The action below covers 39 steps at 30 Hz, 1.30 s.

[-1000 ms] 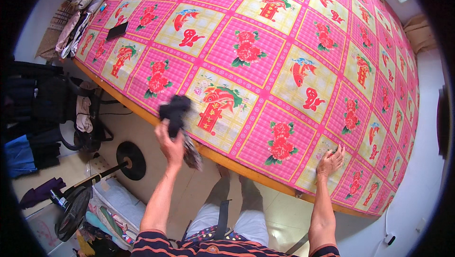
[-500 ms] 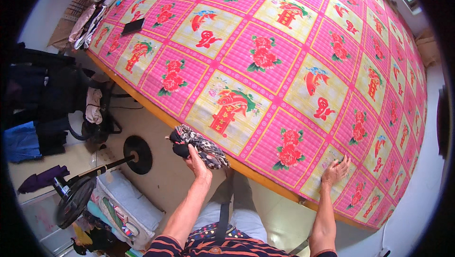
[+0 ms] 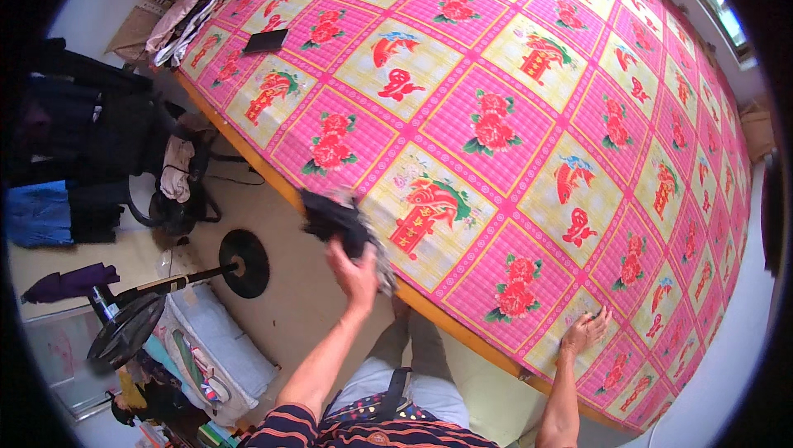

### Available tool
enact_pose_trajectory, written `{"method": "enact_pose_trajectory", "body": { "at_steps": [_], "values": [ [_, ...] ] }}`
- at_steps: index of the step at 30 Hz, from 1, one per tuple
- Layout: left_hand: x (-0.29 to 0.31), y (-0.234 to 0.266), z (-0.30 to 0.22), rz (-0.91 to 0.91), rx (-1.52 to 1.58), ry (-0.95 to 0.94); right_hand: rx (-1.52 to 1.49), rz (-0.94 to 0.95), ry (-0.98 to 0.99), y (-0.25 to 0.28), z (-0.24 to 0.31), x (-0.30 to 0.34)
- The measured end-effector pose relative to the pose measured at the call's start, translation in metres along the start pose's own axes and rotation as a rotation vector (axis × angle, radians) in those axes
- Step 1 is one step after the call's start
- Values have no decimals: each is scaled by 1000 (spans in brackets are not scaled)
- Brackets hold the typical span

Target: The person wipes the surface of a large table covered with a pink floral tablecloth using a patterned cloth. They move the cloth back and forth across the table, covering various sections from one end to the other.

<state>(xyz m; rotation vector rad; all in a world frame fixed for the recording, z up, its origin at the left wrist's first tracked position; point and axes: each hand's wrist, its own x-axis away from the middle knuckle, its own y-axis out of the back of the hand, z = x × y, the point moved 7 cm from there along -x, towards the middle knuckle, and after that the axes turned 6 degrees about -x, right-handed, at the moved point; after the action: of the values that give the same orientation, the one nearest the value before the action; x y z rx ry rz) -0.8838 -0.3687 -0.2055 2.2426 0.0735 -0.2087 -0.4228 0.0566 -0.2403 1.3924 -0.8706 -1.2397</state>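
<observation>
My left hand (image 3: 353,276) grips a bunched black cloth (image 3: 337,218) with a black-and-white patterned part, blurred by motion. The bundle is held at the near left edge of a large padded cover (image 3: 487,138), pink and yellow with red flowers and fish. Whether the cloth touches the cover, I cannot tell. Farther right, my right hand (image 3: 585,332) rests on a yellow square near the same edge, fingers spread and holding nothing.
A wooden edge (image 3: 462,326) runs along the cover's near side. On its far left lie a dark flat device (image 3: 265,41) and piled fabrics (image 3: 178,27). Dark clothes (image 3: 116,138), a black pedestal fan (image 3: 124,332) and a clear bedding bag (image 3: 223,349) stand at left.
My left hand has swung the cloth up and slightly right, turning it so the black part shows more. My right hand keeps its place on the cover. The view has shifted a little.
</observation>
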Motion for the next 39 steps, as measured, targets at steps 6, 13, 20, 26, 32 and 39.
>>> {"method": "enact_pose_trajectory", "body": {
  "at_steps": [6,13,20,26,32,39],
  "values": [
    [-46,5,-16,224,-65,-352,8,37,-44,4,1,2],
    [-199,18,47,-185,-292,315,11,54,-30,-6,2,-4],
    [-65,-30,-66,375,-273,-599,-585,90,361,36,231,-40],
    [-212,-46,-63,212,-200,-369,-618,128,417,-20,438,-47],
    [-252,1,36,-72,-188,17,-329,-34,362,-29,488,-24],
    [-197,-19,-33,290,-210,-647,-283,25,333,-35,492,-21]
  ]
}}
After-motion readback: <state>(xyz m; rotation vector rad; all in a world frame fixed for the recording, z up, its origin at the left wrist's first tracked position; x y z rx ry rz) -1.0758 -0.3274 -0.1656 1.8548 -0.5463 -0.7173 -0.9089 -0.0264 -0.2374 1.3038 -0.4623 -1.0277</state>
